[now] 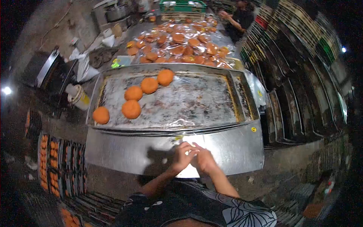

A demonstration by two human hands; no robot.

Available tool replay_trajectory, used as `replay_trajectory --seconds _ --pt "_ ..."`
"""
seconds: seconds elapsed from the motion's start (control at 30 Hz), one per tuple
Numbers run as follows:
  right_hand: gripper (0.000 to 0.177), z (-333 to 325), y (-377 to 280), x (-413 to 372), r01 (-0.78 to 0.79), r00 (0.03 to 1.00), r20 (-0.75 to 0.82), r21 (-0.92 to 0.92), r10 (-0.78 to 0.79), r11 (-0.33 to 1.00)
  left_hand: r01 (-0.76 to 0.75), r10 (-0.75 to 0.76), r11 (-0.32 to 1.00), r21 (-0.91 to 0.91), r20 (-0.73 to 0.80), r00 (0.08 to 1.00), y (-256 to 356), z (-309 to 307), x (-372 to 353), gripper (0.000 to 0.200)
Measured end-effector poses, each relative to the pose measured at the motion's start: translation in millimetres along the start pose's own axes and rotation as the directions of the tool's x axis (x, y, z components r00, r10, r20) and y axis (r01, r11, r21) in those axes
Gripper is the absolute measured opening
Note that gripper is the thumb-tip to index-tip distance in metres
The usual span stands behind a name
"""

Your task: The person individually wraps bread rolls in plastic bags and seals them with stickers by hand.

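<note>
My left hand point(184, 156) and my right hand point(206, 160) are close together over the front of the steel table point(117, 151). Their fingers are pinched at what looks like the mouth of a clear plastic bag point(179, 123). A small yellow mark shows on it, and its far end lies over the front rim of the tray. The right hand is slightly smeared by motion. Beyond them is a large worn metal baking tray point(189, 94). Several round orange-brown buns point(131, 109) sit in its left half, one of them apart near the left wall.
Bagged buns point(177, 41) are heaped behind the tray, with a green crate point(183, 6) beyond. Another person point(242, 20) is at the far right. Stacked trays point(291, 87) line the right side; a rack of buns point(51, 162) stands lower left. A white bucket point(78, 97) is left.
</note>
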State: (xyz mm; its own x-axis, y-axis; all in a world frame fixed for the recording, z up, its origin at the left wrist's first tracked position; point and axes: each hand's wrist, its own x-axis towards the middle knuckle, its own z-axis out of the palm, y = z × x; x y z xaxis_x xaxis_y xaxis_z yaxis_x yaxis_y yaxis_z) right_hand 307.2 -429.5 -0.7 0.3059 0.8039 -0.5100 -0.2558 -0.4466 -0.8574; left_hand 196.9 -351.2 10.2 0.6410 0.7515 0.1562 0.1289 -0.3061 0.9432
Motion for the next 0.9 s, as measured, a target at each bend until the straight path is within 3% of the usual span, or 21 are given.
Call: replay_trajectory --seconds 0.03,0.1,0.13,0.17,0.2,0.23,0.27,0.3,0.33,0.37,0.4,0.43,0.5,0.57,0.6,0.63,0.7,0.77,0.8,0.83,0.9 --pt "0.039 11 -16 16 0.102 0.995 -0.015 0.211 -0.102 0.972 -0.108 0.114 0.986 -0.127 0.04 0.993 5 -12 -4 0.008" --pt "0.044 52 -73 28 0.276 0.959 -0.138 0.657 -0.249 0.701 -0.167 0.167 0.986 -0.002 -0.062 0.984 14 -39 -1 0.022" --pt "0.046 81 -95 25 0.237 0.928 -0.022 0.804 -0.371 0.545 -0.138 0.023 0.93 -0.34 -0.321 0.947 17 -49 7 0.028" --pt "0.051 110 -105 26 0.149 0.863 0.062 0.917 -0.501 0.37 -0.194 -0.192 0.757 -0.624 -0.495 0.847 17 -59 19 0.034" --pt "0.05 132 -96 37 -0.068 0.823 0.299 0.896 -0.483 0.44 -0.534 -0.21 0.383 -0.753 -0.634 0.744 7 -61 36 0.042" --pt "0.049 151 -82 50 -0.275 0.732 0.516 0.821 -0.445 0.499 -0.479 -0.265 0.286 -0.83 -0.548 0.793 -14 -90 31 0.047" --pt "0.041 166 -69 64 -0.342 0.686 0.67 0.642 -0.284 0.686 -0.419 -0.316 0.179 -0.89 -0.456 0.832 -36 -120 27 0.052" --pt "0.042 184 -82 74 -0.152 0.76 0.622 0.453 -0.189 0.878 -0.29 -0.392 0.295 -0.911 -0.392 0.832 -50 -160 17 0.051" --pt "0.05 186 -99 103 0.354 0.76 0.636 -0.227 -0.137 0.907 -0.14 -0.464 0.387 -0.911 -0.324 0.825 -64 -201 8 0.051" --pt "0.053 203 -128 107 0.729 0.674 0.591 -0.431 -0.444 0.532 -0.308 -0.507 0.409 -0.859 -0.495 0.705 -63 -218 10 0.048" --pt "0.05 219 -116 146 0.76 0.411 0.436 -0.649 -0.801 0.037 -0.298 -0.513 0.415 -0.859 -0.492 0.703 -64 -236 10 0.048" --pt "0.053 227 -112 179 0.685 0.472 0.476 -0.728 -0.742 -0.031 -0.405 -0.464 0.419 -0.813 -0.575 0.674 -63 -252 8 0.045" --pt "0.057 236 -113 199 0.607 0.546 0.501 -0.789 -0.672 -0.096 -0.501 -0.484 0.441 -0.745 -0.667 0.566 -37 -273 9 0.04" --pt "0.063 235 -128 184 0.608 0.78 0.375 -0.64 -0.5 0.469 -0.577 -0.464 0.414 -0.704 -0.708 0.532 -44 -292 6 0.043" --pt "0.06 236 -118 158 0.725 0.499 0.295 -0.657 -0.815 0.206 -0.571 -0.47 0.414 -0.709 -0.704 0.533 -45 -294 9 0.043" --pt "0.057 235 -127 126 0.784 0.291 0.312 -0.619 -0.904 0.039 -0.594 -0.441 0.46 -0.66 -0.751 0.492 -45 -292 13 0.049" --pt "0.065 228 -121 114 0.842 -0.006 0.468 -0.475 -0.884 -0.257 -0.595 -0.42 0.495 -0.633 -0.774 0.473 -43 -274 21 0.055" --pt "0.069 223 -139 90 0.832 0.114 0.426 -0.535 -0.898 -0.148 -0.444 -0.307 0.509 -0.738 -0.637 0.707 -34 -238 31 0.058" --pt "0.072 215 -146 81 0.827 0.211 0.39 -0.561 -0.897 -0.05 -0.398 -0.322 0.548 -0.736 -0.624 0.711 -23 -226 33 0.059" --pt "0.072 203 -137 72 0.812 0.219 0.371 -0.582 -0.902 -0.042 -0.35 -0.337 0.584 -0.732 -0.612 0.716 -12 -215 36 0.06" --pt "0.09 182 -117 50 0.888 0.263 0.311 -0.449 -0.913 0.103 -0.151 -0.354 0.429 -0.891 -0.319 0.879 -7 -195 40 0.066"
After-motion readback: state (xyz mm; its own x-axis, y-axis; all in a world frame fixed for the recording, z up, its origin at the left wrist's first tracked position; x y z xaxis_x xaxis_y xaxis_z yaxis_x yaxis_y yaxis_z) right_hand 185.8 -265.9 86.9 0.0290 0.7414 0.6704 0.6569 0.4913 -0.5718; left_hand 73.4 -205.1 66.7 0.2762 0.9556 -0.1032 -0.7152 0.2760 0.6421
